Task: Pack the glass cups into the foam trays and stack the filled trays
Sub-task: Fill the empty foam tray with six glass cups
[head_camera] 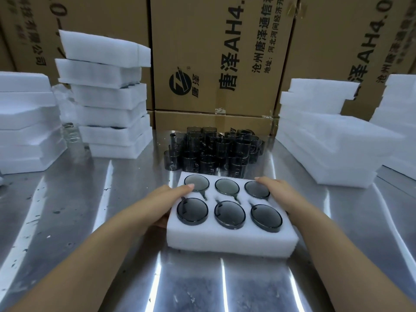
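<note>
One view only, worn on the person's head: wide-angle, looking forward and down across the steel table [67,221]. The foam tray [229,242] sits close under the lens, dead centre and seen from above. Farther off, the camera faces a wall of cardboard boxes [213,52] along the table's far edge, bowing outward toward the frame's sides.

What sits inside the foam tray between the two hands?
Six dark glass cups, one per pocket, fill the foam tray. Rims and insides show; foam hides their outer sides.
</note>
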